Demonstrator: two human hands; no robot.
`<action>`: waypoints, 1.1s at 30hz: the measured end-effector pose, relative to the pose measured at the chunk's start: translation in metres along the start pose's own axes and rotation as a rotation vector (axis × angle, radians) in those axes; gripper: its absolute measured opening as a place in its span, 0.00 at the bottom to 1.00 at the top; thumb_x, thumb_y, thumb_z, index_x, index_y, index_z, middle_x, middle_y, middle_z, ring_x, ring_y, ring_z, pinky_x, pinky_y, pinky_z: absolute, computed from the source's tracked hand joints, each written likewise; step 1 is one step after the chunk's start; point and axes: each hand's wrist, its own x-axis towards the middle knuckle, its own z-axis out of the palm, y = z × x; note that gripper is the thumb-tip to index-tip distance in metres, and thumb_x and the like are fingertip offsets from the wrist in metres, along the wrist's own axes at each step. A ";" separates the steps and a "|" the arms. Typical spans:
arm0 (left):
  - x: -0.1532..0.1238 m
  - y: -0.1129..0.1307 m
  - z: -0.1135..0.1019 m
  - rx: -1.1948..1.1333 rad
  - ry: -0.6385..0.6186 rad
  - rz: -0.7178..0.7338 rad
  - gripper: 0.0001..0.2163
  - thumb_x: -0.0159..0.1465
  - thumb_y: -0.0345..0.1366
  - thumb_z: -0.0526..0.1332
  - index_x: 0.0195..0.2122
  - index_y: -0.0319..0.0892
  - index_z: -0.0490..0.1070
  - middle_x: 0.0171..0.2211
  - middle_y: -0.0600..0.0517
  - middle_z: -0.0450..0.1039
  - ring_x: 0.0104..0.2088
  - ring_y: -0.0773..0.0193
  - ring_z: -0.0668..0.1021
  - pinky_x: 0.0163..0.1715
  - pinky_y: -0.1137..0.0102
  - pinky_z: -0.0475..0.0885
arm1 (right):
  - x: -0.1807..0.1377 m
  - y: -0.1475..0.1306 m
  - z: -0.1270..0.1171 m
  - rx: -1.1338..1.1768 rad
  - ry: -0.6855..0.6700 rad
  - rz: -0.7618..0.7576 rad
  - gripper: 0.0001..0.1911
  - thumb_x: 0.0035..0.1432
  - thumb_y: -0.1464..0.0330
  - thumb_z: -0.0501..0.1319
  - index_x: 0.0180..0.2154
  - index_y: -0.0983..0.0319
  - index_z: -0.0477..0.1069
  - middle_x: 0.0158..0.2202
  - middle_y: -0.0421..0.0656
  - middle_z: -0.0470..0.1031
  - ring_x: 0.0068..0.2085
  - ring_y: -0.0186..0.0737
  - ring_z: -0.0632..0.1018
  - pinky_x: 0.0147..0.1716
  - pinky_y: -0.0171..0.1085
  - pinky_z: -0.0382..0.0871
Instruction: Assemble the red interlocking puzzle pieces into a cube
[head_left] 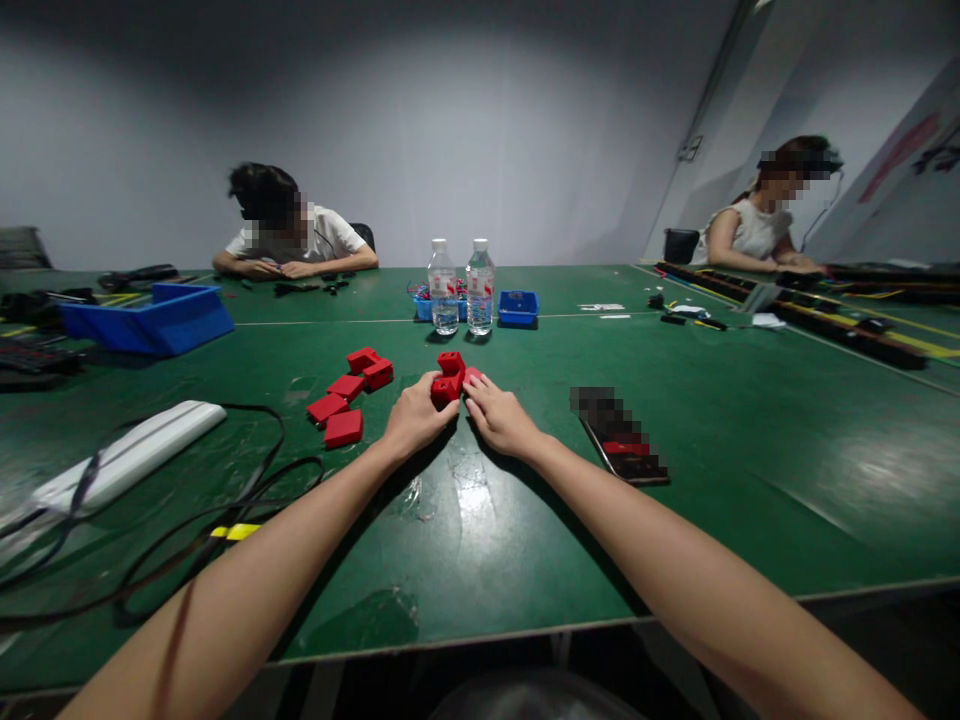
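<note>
Both my hands meet over the green table (585, 560), around a small cluster of red blocks (448, 388). My left hand (418, 415) curls round the near left side of the cluster, thumb and fingers against the blocks. From the right, my right hand (501, 415) has its fingertips on another red block (472, 375), which it partly covers. Left of my hands lie several loose red blocks (345, 428), some flat and some touching each other. Fine detail on the blocks is too small to make out.
Two water bottles (443, 290) stand beyond my hands, beside a small blue tray (518, 309). A phone (622, 440) lies to the right. On the left are a white power strip (135, 455), black cables (262, 490) and a blue bin (154, 322). Two people sit across the table.
</note>
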 end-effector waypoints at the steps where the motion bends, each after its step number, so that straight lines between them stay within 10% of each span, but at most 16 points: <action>1: 0.000 0.000 -0.001 0.016 0.001 -0.009 0.22 0.56 0.45 0.61 0.50 0.41 0.66 0.41 0.44 0.77 0.41 0.54 0.79 0.40 0.66 0.71 | 0.000 0.000 -0.001 -0.038 -0.029 0.007 0.23 0.64 0.66 0.48 0.60 0.64 0.59 0.62 0.54 0.60 0.64 0.49 0.59 0.56 0.51 0.59; 12: -0.003 -0.001 -0.006 0.405 0.014 0.078 0.18 0.59 0.49 0.58 0.43 0.41 0.64 0.37 0.43 0.76 0.38 0.52 0.78 0.34 0.66 0.67 | -0.001 -0.013 -0.017 -0.258 0.055 0.101 0.15 0.62 0.65 0.52 0.45 0.63 0.73 0.42 0.51 0.74 0.45 0.46 0.73 0.46 0.43 0.63; 22: -0.002 0.003 -0.009 0.323 -0.086 0.321 0.18 0.60 0.52 0.56 0.40 0.41 0.64 0.35 0.45 0.74 0.36 0.54 0.78 0.33 0.67 0.68 | -0.001 0.000 -0.007 -0.148 -0.110 0.174 0.33 0.60 0.65 0.53 0.64 0.66 0.49 0.65 0.56 0.52 0.65 0.49 0.55 0.58 0.50 0.53; 29: 0.003 -0.009 0.002 0.111 0.041 0.155 0.36 0.49 0.55 0.64 0.52 0.37 0.56 0.45 0.39 0.70 0.46 0.48 0.76 0.44 0.58 0.70 | -0.003 -0.005 -0.011 -0.240 -0.121 0.170 0.31 0.61 0.67 0.51 0.64 0.66 0.50 0.65 0.56 0.54 0.59 0.53 0.63 0.55 0.49 0.58; 33: 0.009 -0.020 0.006 -0.053 -0.118 0.124 0.48 0.47 0.54 0.66 0.61 0.35 0.46 0.56 0.34 0.64 0.55 0.45 0.70 0.54 0.54 0.64 | -0.005 -0.009 -0.011 -0.274 -0.083 0.149 0.30 0.61 0.67 0.50 0.63 0.67 0.52 0.62 0.55 0.59 0.55 0.52 0.66 0.52 0.48 0.60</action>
